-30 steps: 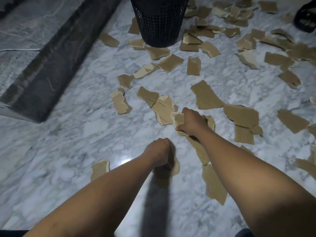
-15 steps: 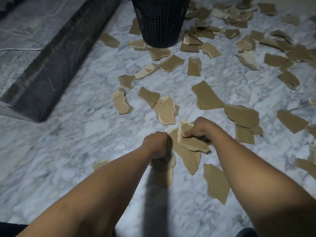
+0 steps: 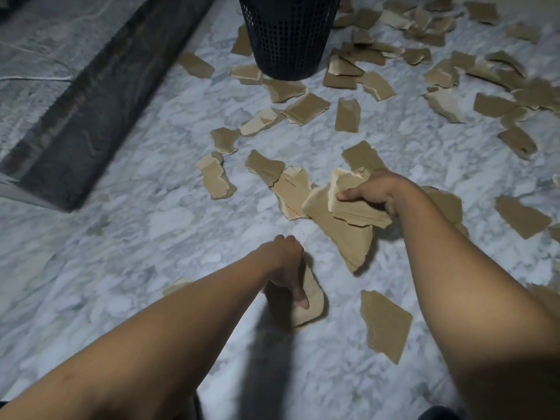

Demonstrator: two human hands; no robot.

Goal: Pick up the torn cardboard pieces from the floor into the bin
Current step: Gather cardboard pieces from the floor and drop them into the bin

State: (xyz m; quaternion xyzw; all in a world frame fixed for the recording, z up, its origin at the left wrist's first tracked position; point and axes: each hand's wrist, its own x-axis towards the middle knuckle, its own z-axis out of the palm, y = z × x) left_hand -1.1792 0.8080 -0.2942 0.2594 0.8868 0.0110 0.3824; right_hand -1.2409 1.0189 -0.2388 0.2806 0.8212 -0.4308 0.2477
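Now raised: right hand (image 3: 374, 194) clamps a stack of cardboard pieces (image 3: 348, 225), lifted off the marble floor (image 3: 121, 268) to centre frame. Left hand (image 3: 285, 263) grips a single piece (image 3: 312, 301) lower centre. Bin (image 3: 288, 34) waits top centre, ringed by scattered scraps (image 3: 347, 115).

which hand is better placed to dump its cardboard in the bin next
Probably the right hand: it grips the bigger bundle and sits nearer the bin than the left hand.

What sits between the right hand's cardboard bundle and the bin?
Nothing upright. Only flat torn pieces lie on the floor between the cardboard bundle in the right hand and the bin. Bin rim is out of frame.
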